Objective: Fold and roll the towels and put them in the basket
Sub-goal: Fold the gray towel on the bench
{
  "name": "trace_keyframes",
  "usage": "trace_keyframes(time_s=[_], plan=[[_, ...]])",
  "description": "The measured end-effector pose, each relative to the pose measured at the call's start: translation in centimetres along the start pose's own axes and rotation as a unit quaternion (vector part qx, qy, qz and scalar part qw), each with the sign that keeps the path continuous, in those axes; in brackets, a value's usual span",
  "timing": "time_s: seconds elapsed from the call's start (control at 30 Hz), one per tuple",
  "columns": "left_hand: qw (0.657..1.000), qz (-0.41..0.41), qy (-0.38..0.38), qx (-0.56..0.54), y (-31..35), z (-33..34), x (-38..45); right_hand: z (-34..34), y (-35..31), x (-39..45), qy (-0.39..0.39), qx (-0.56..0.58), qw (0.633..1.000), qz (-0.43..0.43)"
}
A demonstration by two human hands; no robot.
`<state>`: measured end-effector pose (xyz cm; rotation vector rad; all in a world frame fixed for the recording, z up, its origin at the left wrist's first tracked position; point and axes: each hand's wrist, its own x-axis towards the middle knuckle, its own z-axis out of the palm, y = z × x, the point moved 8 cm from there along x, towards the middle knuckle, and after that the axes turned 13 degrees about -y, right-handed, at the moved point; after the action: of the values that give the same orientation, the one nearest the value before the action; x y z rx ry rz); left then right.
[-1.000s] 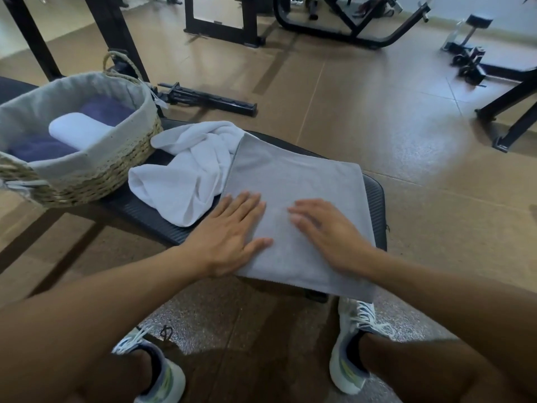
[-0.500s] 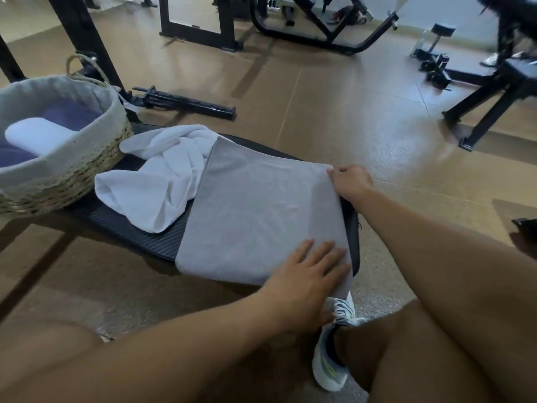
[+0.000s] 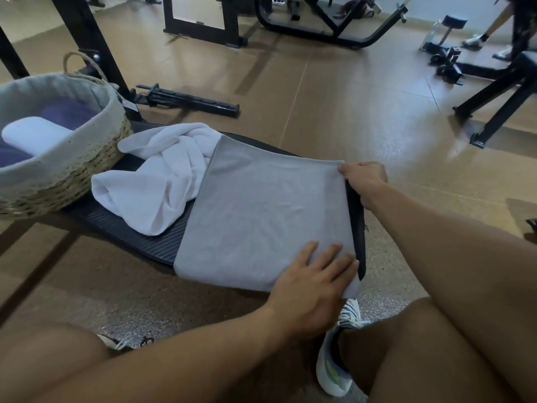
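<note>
A folded grey towel (image 3: 267,216) lies flat on the right end of the black bench (image 3: 122,228). My right hand (image 3: 363,178) pinches its far right corner. My left hand (image 3: 313,283) rests on the near right corner, fingers spread, gripping the hanging edge. A crumpled white towel (image 3: 151,187) lies to the left, partly under the grey one. The woven basket (image 3: 87,158) stands at the bench's left end and holds a rolled white towel (image 3: 35,135) on purple towels (image 3: 66,114).
My knees and sneakers (image 3: 334,370) are under the bench's near edge. Black gym machine frames (image 3: 319,30) stand on the brown floor beyond. A black bar rack (image 3: 186,100) lies behind the bench. Another bench frame (image 3: 505,94) and a person's legs are at far right.
Both hands left the middle of the grey towel and moved to its right edge: right hand to the far corner, left to the near corner. The view shifted left.
</note>
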<state>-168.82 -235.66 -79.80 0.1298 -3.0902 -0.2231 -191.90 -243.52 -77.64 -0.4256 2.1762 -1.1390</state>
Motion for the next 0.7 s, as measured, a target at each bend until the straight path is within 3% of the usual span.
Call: trace_keyframes(time_s=[0.1, 0.2, 0.33, 0.43, 0.57, 0.7], plan=[[0.99, -0.004, 0.068, -0.122, 0.0, -1.8, -0.6, -0.8, -0.3, -0.5, 0.013, 0.005, 1.0, -0.011], [0.952, -0.032, 0.124, -0.277, -0.5, -3.9, -1.9, -2.2, -0.4, -0.5, 0.011, -0.021, 1.0, -0.014], [0.84, -0.175, 0.188, -0.478, -3.1, -5.4, -5.1, -5.4, -1.5, -2.2, 0.003, -0.104, 0.994, -0.039], [0.759, -0.241, 0.206, -0.569, -4.3, -5.7, -7.5, -8.1, -2.8, -3.4, 0.004, -0.145, 0.988, -0.058], [0.677, -0.283, 0.184, -0.654, -3.7, -5.4, -9.3, -9.3, -5.7, -5.5, 0.027, -0.178, 0.979, -0.096], [0.626, -0.313, 0.185, -0.69, -3.5, -4.7, -10.9, -6.6, -8.0, -6.8, 0.022, -0.126, 0.983, -0.134]])
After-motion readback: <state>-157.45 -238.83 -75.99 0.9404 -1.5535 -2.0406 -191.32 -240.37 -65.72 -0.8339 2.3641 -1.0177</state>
